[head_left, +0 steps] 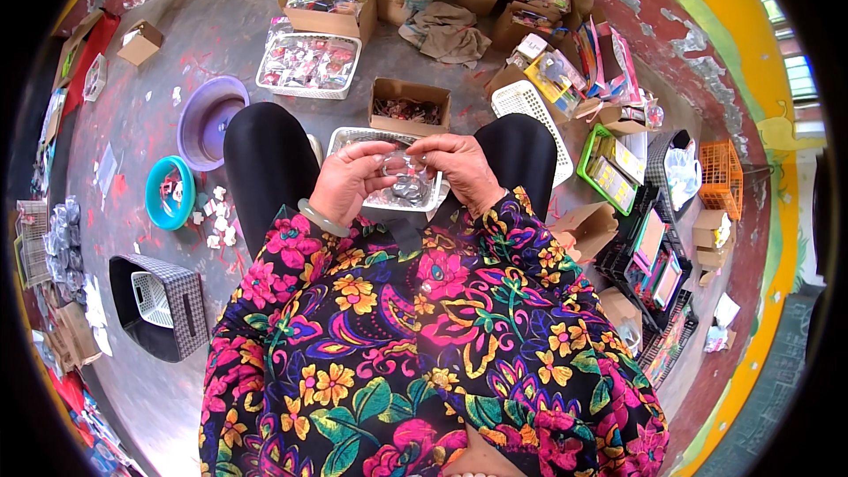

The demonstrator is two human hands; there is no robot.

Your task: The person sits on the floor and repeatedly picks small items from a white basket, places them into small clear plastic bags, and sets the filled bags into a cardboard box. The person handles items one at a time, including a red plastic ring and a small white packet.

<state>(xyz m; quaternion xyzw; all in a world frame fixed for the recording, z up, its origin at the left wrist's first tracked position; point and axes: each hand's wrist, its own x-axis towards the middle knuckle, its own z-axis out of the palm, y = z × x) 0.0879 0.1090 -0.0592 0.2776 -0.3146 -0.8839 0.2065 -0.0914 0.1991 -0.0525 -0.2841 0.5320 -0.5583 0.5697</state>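
Observation:
Between my knees, my left hand and my right hand meet, fingertips pinched on a small clear plastic piece. It is too small and shiny for me to tell its exact kind. Directly below them stands a white plastic basket holding shiny clear and silvery packets, partly hidden by my hands. Just beyond it, an open cardboard box contains small dark reddish items. A pale bangle circles my left wrist.
Farther out stands a white basket of small packets. At left are a purple basin, a teal basin and a checked bin. A green basket, black crates and an orange crate line the right.

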